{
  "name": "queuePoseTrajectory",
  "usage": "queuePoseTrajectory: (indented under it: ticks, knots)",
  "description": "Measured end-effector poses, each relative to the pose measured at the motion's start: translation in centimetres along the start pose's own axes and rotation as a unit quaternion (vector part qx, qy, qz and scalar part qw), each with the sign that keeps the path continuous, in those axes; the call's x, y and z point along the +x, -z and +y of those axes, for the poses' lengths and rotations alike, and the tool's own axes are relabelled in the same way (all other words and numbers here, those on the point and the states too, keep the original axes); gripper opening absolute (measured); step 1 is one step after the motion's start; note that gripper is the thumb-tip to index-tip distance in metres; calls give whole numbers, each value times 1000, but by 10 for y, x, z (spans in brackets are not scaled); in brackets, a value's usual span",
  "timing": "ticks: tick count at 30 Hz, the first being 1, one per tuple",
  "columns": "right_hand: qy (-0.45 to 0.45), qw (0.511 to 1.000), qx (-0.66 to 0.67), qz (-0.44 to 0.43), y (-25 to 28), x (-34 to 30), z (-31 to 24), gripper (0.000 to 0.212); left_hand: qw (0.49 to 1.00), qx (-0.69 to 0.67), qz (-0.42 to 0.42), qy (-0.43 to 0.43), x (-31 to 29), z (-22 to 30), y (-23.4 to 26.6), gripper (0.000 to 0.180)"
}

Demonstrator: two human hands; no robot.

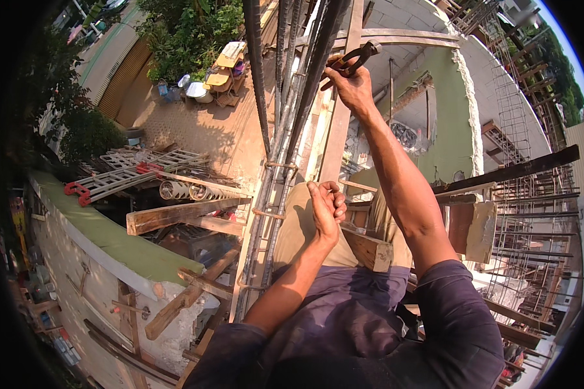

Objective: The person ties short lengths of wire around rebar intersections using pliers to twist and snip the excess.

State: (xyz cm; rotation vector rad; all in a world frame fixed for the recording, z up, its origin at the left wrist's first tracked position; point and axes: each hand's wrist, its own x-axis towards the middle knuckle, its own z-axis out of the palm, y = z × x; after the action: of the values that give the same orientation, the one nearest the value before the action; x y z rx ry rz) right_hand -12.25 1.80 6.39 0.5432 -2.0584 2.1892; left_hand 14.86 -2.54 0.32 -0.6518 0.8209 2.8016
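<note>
My right hand (353,88) reaches forward and up, its fingers wrapped round a pair of dark pincers (367,52) whose head points away to the right. It is beside a column of ribbed steel bars (285,97) that runs away from me. Thin tie stirrups (268,214) cross the bars at intervals. Closer to my body, my left hand (328,209) is just right of the bars, its fingers curled in and the thumb on top. Whatever it may hold is hidden by the fingers.
A sawn timber block (370,249) lies by my legs. Planks (175,217) and a ladder with red ends (120,181) are lower at the left. A green wall (451,117) and a dark beam (512,170) stand at the right. Ground lies far below.
</note>
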Motion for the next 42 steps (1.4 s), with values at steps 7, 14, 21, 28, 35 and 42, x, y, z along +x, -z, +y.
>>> queuePoseTrajectory:
  ticks: [7, 14, 21, 28, 35, 42]
  knots:
    - [-90, 976, -190, -63, -11, 8, -7, 12, 1000, 9, -7, 9, 0, 1, 5, 69]
    - [-49, 948, -302, -93, -8, 3, -3, 21, 1000, 20, 1, 15, 4, 2, -2, 68]
    - [-81, 907, -405, -77, -13, 0, 39, 25, 1000, 13, -14, 13, 5, 9, -8, 69]
    - [-96, 919, -374, -73, 13, -43, 19, 45, 1000, 16, -12, -10, 6, 13, -16, 68]
    - [-291, 912, -205, -203, 30, -188, -104, 46, 999, 47, 3, -17, 18, 17, -31, 87]
    - [-224, 924, -286, -121, 25, -218, -110, 35, 993, 103, -63, -10, 28, 3, -40, 103]
